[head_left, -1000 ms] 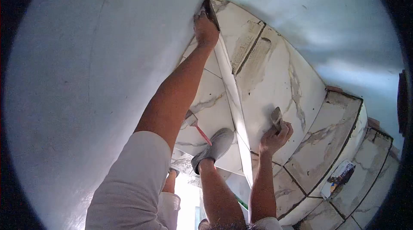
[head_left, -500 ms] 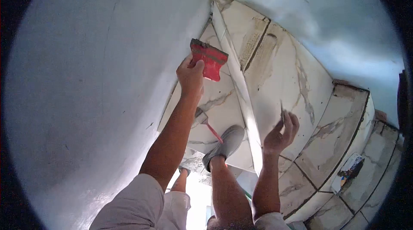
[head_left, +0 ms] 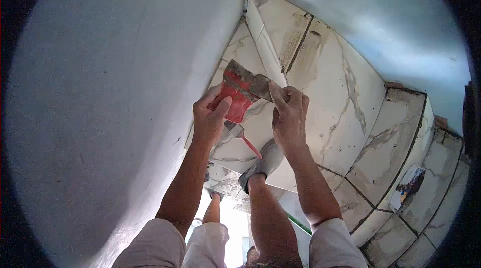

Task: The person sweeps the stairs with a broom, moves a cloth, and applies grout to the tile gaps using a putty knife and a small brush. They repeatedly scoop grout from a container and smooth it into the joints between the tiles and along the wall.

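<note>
My left hand [head_left: 209, 117] grips a red plastic grout spreader [head_left: 231, 103] by its lower part, thumb across its face. Dark grey grout coats the spreader's upper edge. In my right hand [head_left: 290, 117] is a small flat scraper [head_left: 261, 87], smeared with the same grout and pinched between thumb and fingers. Its end overlaps the spreader's right edge, over the grout. Below the hands, a brush [head_left: 243, 135] with a red handle lies on the tile beside my grey shoe [head_left: 265, 163].
Marble-patterned tiled steps [head_left: 330, 97] curve down to the right, their joints dark, with grout smears near some. A white, dark-stained packet [head_left: 408, 188] lies on a lower step. Plain walls rise at left [head_left: 110, 92] and upper right [head_left: 381, 17].
My right hand has moved up and left, bringing the scraper to the red spreader. My left hand has lowered slightly and drawn the spreader down and left.
</note>
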### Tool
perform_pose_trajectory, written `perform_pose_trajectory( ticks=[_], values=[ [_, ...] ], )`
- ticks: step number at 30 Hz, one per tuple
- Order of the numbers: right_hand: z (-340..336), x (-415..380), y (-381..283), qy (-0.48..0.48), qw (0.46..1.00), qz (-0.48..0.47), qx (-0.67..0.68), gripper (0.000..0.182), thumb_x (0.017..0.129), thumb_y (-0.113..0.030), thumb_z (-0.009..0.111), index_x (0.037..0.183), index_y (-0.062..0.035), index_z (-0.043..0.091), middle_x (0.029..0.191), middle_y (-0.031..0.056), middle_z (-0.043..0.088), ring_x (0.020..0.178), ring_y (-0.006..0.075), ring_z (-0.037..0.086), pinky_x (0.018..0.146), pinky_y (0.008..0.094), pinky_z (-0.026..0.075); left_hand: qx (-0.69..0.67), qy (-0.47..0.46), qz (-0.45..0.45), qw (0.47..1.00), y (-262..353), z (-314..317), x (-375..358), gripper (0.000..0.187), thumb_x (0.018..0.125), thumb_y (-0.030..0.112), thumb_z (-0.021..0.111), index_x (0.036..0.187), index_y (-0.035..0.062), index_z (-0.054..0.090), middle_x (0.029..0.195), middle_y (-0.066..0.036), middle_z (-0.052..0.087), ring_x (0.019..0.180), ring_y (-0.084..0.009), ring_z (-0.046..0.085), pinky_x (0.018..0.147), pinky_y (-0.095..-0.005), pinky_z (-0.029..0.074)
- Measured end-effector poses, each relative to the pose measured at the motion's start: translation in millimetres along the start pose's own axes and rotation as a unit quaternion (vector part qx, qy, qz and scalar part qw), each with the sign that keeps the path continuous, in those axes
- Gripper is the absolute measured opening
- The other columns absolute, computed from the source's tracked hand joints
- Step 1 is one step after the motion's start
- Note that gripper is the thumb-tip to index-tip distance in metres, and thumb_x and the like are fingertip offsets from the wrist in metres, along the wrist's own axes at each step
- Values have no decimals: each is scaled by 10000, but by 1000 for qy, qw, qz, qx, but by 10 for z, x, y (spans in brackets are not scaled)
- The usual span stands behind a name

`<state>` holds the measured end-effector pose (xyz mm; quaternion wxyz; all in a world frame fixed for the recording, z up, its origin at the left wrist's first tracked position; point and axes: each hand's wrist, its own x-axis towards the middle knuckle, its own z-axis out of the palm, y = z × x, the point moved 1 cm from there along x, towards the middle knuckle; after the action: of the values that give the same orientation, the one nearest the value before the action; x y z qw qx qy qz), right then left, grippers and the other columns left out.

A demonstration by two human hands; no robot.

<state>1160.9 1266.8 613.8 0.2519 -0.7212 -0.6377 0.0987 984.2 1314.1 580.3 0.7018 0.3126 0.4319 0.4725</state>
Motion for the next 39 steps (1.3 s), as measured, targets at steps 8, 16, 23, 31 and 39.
perform_pose_trajectory(
  ticks=[8, 16, 23, 31, 39],
  values=[
    [147, -92, -194, -21, 998, 22, 62, 534, 743, 96, 558, 1210, -163, 569, 1005, 147, 517, 928, 320, 478, 841, 403, 414, 338, -63, 125, 931, 149, -146, -107, 328, 760, -37, 543, 1084, -2, 588, 924, -133, 584, 826, -201, 604, 745, -275, 473],
    [237, -52, -216, -20, 996, 40, 82, 528, 760, 82, 568, 1222, -176, 565, 995, 138, 522, 950, 315, 483, 843, 401, 413, 550, -125, 218, 796, 277, -200, 29, 352, 741, -50, 536, 1079, 23, 601, 857, -156, 568, 751, -308, 580, 679, -336, 482],
    [125, 94, -211, -28, 991, 53, 122, 411, 809, 38, 537, 1180, -132, 583, 990, 141, 558, 929, 312, 518, 834, 382, 427, 244, -58, 13, 968, -70, -499, 161, 290, 773, -14, 594, 1063, -17, 598, 949, -120, 628, 802, -184, 612, 750, -316, 498],
    [-313, 176, -53, -246, 896, 162, 332, 237, 883, -196, 587, 986, 17, 598, 790, 56, 619, 772, 124, 593, 677, 254, 457, -186, -100, -166, 963, -122, -608, 152, 316, 755, 38, 671, 1043, -58, 585, 983, -155, 638, 886, -213, 630, 822, -384, 514],
    [-203, 415, 180, -458, 739, 199, 453, 214, 861, -260, 617, 918, -54, 609, 674, -21, 587, 600, 66, 541, 518, 204, 413, -260, -243, -245, 902, -186, -483, 104, 309, 756, 73, 681, 1028, -49, 601, 986, -151, 644, 868, -219, 640, 802, -386, 520]
  ],
)
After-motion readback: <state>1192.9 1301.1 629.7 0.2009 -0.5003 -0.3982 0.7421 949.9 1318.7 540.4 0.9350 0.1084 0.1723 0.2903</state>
